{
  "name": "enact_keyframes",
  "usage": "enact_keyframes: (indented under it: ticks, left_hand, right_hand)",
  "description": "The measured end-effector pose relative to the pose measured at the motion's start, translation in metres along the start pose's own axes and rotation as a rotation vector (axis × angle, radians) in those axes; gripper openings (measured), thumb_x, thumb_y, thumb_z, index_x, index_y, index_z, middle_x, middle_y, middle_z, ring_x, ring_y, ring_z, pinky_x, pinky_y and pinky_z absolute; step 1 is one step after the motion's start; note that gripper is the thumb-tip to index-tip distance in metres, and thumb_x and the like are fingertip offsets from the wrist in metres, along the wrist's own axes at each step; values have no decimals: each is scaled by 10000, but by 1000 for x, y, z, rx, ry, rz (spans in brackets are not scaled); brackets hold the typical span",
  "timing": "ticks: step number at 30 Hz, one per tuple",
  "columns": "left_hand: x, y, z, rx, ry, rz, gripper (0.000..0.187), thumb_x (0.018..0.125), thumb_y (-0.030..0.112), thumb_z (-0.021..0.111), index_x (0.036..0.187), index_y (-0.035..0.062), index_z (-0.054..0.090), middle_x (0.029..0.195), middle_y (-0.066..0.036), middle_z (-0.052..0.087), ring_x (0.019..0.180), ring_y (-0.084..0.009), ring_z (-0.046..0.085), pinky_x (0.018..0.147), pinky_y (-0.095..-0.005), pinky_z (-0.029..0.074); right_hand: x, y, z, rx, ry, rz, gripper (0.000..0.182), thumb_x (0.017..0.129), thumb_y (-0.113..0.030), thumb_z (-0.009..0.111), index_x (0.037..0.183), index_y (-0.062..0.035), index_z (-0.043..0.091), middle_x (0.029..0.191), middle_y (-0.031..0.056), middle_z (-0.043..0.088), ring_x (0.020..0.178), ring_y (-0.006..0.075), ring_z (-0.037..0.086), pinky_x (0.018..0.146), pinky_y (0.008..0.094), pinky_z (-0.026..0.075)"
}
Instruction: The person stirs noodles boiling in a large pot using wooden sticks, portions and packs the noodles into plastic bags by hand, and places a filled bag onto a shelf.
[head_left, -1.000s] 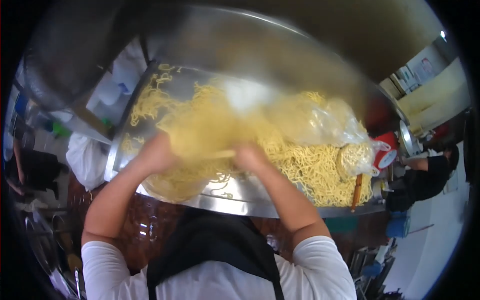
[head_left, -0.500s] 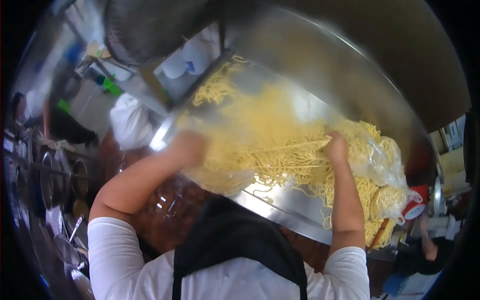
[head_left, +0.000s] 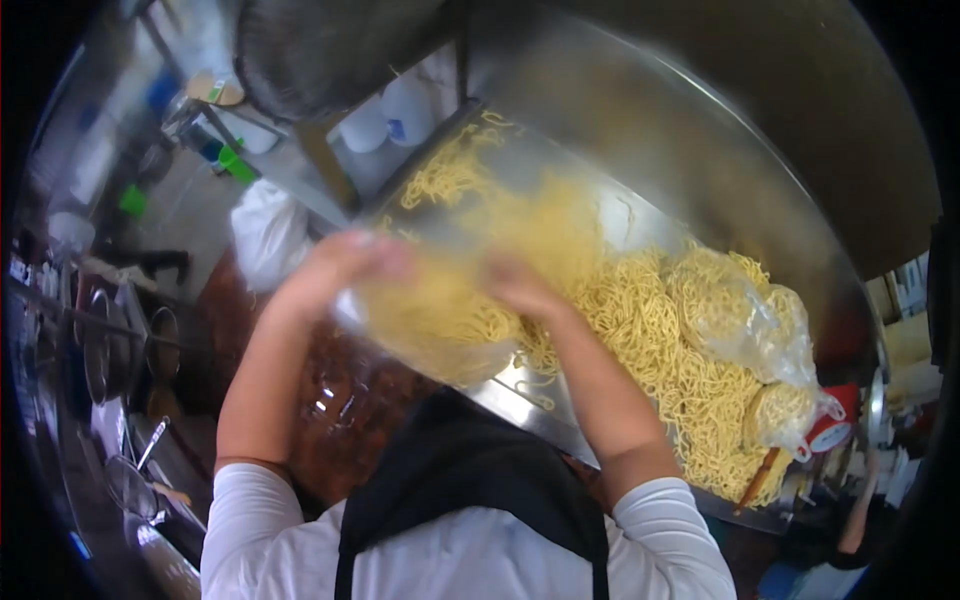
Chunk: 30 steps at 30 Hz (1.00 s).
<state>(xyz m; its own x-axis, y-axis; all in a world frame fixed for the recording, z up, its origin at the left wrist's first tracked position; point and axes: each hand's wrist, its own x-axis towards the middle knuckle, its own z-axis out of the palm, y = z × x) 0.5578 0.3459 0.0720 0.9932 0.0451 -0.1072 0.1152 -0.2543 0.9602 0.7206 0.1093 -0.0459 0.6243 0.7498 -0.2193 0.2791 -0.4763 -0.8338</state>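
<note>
Left hand [head_left: 372,258] at ten o'clock and right hand [head_left: 517,286] near centre both blur over noodles [head_left: 640,315], fingers' grip I cannot tell; plastic bag [head_left: 745,315] sits at three o'clock.

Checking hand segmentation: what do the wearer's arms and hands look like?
White short sleeves, forearms uncovered below them. Left hand and right hand appear bare; both are blurred, so fine detail is lost. The white shirt has a black apron over it.

Passage: near-bare patch on far side of metal tray [head_left: 648,228]; obstacles: noodle heap [head_left: 640,325] in front, clear plastic bag [head_left: 755,325] rightward, white sack [head_left: 268,235] off left end.
</note>
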Motion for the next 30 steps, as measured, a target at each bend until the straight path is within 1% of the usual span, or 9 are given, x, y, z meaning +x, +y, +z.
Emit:
enact_keyframes:
  ticks: [3,10,11,16,19,21,24,28,30]
  left_hand:
    - [-11,8,-12,-574,169,68,436,997,341,413,1106,-32,611,638,-8,545,410,-98,403,470,-232,363]
    - [-23,-4,-20,-838,160,160,552,989,425,370,1233,-43,532,858,-89,655,425,-38,356,421,-203,317]
    - [-14,-7,-14,-704,35,217,596,972,454,388,1289,-39,500,1082,-168,659,428,-28,353,408,-184,304]
    - [43,-8,100,-230,-164,-21,568,947,467,461,1297,24,528,1208,-158,621,451,-65,378,456,-193,358]
    - [69,-36,125,-290,-85,-33,456,907,438,567,1077,23,646,1023,-89,693,480,-88,448,498,-246,415]
    - [59,-15,109,197,20,173,393,861,400,653,786,14,652,745,-89,682,508,-176,537,528,-319,453]
    - [48,5,94,647,115,334,437,825,384,699,632,5,600,604,-145,607,557,-296,588,562,-385,466]
    - [49,-24,74,916,186,285,435,824,393,658,628,11,593,647,-194,600,636,-392,597,603,-464,470]
    - [44,-28,55,961,239,256,419,824,392,649,657,10,601,660,-197,603,659,-390,604,618,-467,473]
  right_hand:
    - [-20,10,7,132,-149,110,629,816,-404,678,1282,-10,530,1253,185,574,1141,260,552,960,352,432]
    - [-87,19,-1,-327,-239,85,402,826,-417,634,1039,-77,668,896,177,674,849,310,650,762,395,498]
    - [-92,0,-12,-301,-175,76,328,820,-403,630,951,-108,687,816,181,650,782,344,631,695,412,496]
    - [-92,-79,-34,-245,100,-96,336,833,-402,631,868,-69,665,737,149,642,678,318,620,624,401,478]
    - [-93,-70,-41,-90,315,-127,394,843,-427,637,780,-38,642,680,157,616,600,304,581,572,391,455]
    - [-95,-52,-46,-59,412,-67,434,848,-443,639,729,-25,629,650,163,599,563,296,555,545,387,441]
    - [-102,-30,-45,-105,417,158,500,858,-465,633,638,-17,594,586,167,556,506,288,501,501,387,416]
    - [-95,3,-42,-246,610,-20,521,865,-453,627,587,-16,572,562,177,536,497,318,503,502,422,415]
    - [-101,3,-63,-297,589,122,469,861,-442,627,638,-31,597,586,168,564,530,328,541,527,434,431]
